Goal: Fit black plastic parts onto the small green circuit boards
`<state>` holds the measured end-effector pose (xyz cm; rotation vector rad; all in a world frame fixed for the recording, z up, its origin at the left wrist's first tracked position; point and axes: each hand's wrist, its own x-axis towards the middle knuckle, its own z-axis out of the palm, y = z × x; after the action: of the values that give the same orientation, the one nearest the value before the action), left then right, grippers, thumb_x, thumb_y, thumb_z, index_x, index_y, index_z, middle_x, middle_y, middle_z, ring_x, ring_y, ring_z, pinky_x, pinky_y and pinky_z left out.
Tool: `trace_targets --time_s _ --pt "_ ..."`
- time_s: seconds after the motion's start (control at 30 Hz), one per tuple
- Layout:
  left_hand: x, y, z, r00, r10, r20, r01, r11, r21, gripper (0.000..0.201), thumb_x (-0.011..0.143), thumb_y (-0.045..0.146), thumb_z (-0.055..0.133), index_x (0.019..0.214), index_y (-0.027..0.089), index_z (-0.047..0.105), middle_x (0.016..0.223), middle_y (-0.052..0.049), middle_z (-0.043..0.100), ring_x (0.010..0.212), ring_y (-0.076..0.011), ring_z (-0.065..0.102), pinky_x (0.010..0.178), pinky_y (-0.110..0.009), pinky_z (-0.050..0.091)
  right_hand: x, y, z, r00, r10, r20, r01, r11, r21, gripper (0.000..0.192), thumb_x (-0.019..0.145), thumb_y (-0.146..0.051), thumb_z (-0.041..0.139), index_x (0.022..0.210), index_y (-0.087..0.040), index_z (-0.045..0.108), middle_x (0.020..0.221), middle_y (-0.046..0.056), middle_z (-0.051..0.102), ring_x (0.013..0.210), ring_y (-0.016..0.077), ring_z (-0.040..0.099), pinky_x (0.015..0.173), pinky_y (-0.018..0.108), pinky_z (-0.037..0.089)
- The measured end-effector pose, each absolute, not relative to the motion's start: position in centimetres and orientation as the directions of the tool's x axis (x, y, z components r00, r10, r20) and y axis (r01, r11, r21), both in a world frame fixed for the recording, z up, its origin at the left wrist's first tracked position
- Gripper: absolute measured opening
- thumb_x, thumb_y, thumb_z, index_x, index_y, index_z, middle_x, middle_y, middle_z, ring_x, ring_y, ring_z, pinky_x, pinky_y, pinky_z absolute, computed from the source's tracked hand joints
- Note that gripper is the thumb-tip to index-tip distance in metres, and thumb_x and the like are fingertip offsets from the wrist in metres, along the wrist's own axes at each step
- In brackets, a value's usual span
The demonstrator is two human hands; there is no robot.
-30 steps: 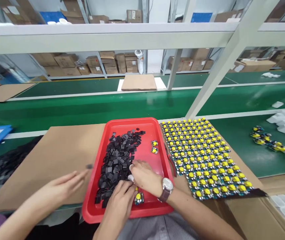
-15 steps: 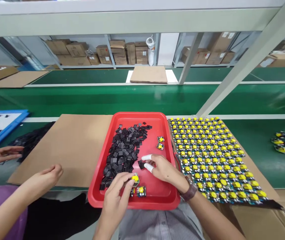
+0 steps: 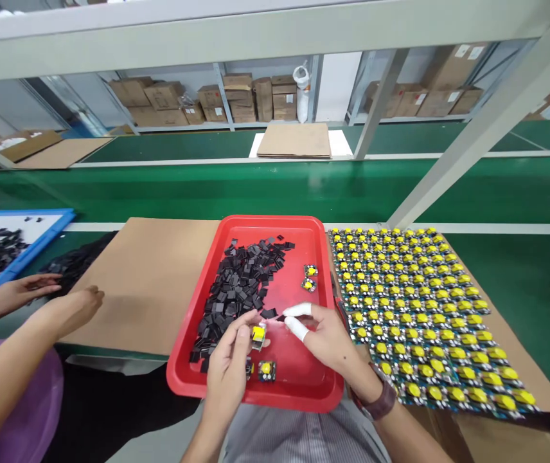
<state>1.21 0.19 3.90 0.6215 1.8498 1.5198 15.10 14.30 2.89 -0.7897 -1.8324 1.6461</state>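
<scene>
My left hand (image 3: 229, 363) pinches a small circuit board with a yellow part (image 3: 258, 334) over the front of the red tray (image 3: 275, 220). Close to its right, my right hand (image 3: 328, 341), with white covers on thumb and forefinger, grips a small black piece (image 3: 280, 317) between the fingertips. A heap of flat black pieces (image 3: 236, 283) fills the tray's left side. Below my left hand lies another yellow-topped board (image 3: 266, 370), with one beside it partly hidden by the fingers. Two more boards (image 3: 310, 276) lie near the tray's right wall.
Rows of yellow-topped boards (image 3: 410, 308) cover cardboard on the right. Left of the tray lies a cardboard sheet (image 3: 159, 283). A co-worker's hands (image 3: 70, 312) are beside a blue-rimmed tray (image 3: 53, 228) of black pieces. A slanted metal post (image 3: 462, 128) rises behind the boards.
My right fingers have come up from the tray floor with a black piece, nearer the board. My left hand has raised and turned the board slightly. The view has shifted a little left.
</scene>
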Motion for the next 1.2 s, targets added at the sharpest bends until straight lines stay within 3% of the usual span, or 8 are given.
trace_targets --time_s 0.17,0.27,0.33,0.43,0.5,0.73,0.87,1.2 --pt "2.8 1.0 4.4 -0.518 0.83 -0.208 -0.128 0.166 0.978 0.031 0.089 0.042 0.076 0.112 0.021 0.073 0.112 -0.009 0.076 0.076 -0.0172 0.076 0.076 -0.031 0.064 15.5 12.7 3.5 -0.662 0.75 -0.011 -0.062 -0.07 -0.996 0.027 0.087 -0.025 0.069 0.113 -0.02 0.076 0.101 0.008 0.082 0.087 0.0225 0.08 0.084 0.037 0.067" --pt "3.5 1.6 4.6 -0.514 0.846 -0.142 -0.069 0.124 0.99 0.019 0.094 0.038 0.069 0.099 0.02 0.074 0.108 -0.006 0.073 0.062 -0.0121 0.071 0.066 -0.028 0.062 16.4 12.0 4.3 -0.693 0.721 0.031 -0.051 -0.006 -0.999 0.03 0.089 -0.02 0.065 0.117 -0.024 0.076 0.108 0.006 0.081 0.096 0.0211 0.078 0.089 0.036 0.065" --pt "3.6 1.7 4.7 -0.486 0.866 -0.121 -0.042 0.116 0.992 0.019 0.094 0.036 0.069 0.102 0.021 0.076 0.113 -0.008 0.071 0.075 -0.0167 0.075 0.067 -0.03 0.064 17.3 11.8 4.6 -0.697 0.714 0.067 -0.026 0.068 -0.997 0.026 0.091 -0.019 0.063 0.111 -0.026 0.079 0.109 0.005 0.079 0.101 0.0212 0.076 0.093 0.036 0.064" --pt "3.5 1.5 5.0 -0.421 0.898 -0.126 -0.068 0.107 0.992 0.029 0.092 0.033 0.072 0.119 0.023 0.075 0.133 -0.012 0.066 0.119 -0.0285 0.069 0.09 -0.038 0.065 18.7 11.8 4.2 -0.652 0.756 0.065 -0.038 0.053 -0.998 0.017 0.092 -0.023 0.066 0.104 -0.024 0.078 0.102 0.005 0.079 0.092 0.0203 0.077 0.088 0.035 0.065" --pt "3.6 1.3 5.1 -0.363 0.92 -0.151 -0.163 0.097 0.982 0.04 0.094 0.031 0.07 0.134 0.026 0.068 0.14 -0.012 0.064 0.129 -0.0299 0.064 0.103 -0.044 0.06 19.6 11.8 3.6 -0.598 0.801 0.038 -0.027 0.027 -0.999 0.016 0.092 -0.025 0.066 0.104 -0.023 0.077 0.097 0.005 0.079 0.083 0.0195 0.077 0.08 0.033 0.067" --pt "5.0 1.5 5.2 -0.34 0.929 -0.147 -0.315 0.035 0.948 0.035 0.091 0.02 0.075 0.125 0.024 0.067 0.135 -0.012 0.067 0.114 -0.0262 0.072 0.098 -0.044 0.063 21.1 11.3 2.2 -0.533 0.834 0.142 0.071 0.211 -0.975 0.021 0.095 -0.025 0.063 0.11 -0.028 0.077 0.093 0.003 0.079 0.081 0.0183 0.076 0.076 0.029 0.065" --pt "5.4 1.4 5.4 -0.342 0.921 -0.187 -0.308 0.078 0.948 0.037 0.086 0.018 0.08 0.122 0.023 0.071 0.125 -0.01 0.074 0.104 -0.021 0.075 0.093 -0.033 0.064 21.1 10.9 2.2 -0.494 0.86 0.128 0.071 0.186 -0.98 0.016 0.095 -0.026 0.066 0.108 -0.027 0.076 0.098 0.004 0.08 0.083 0.0193 0.077 0.079 0.031 0.066" --pt "4.8 0.5 4.1 -0.365 0.911 -0.194 -0.372 0.048 0.927 0.036 0.091 0.022 0.076 0.127 0.025 0.072 0.128 -0.012 0.074 0.119 -0.0284 0.071 0.104 -0.039 0.058 21.2 10.4 3.2 -0.485 0.869 0.099 -0.049 0.086 -0.995 0.015 0.094 -0.02 0.066 0.102 -0.028 0.076 0.098 0.003 0.077 0.086 0.0179 0.075 0.08 0.03 0.064"
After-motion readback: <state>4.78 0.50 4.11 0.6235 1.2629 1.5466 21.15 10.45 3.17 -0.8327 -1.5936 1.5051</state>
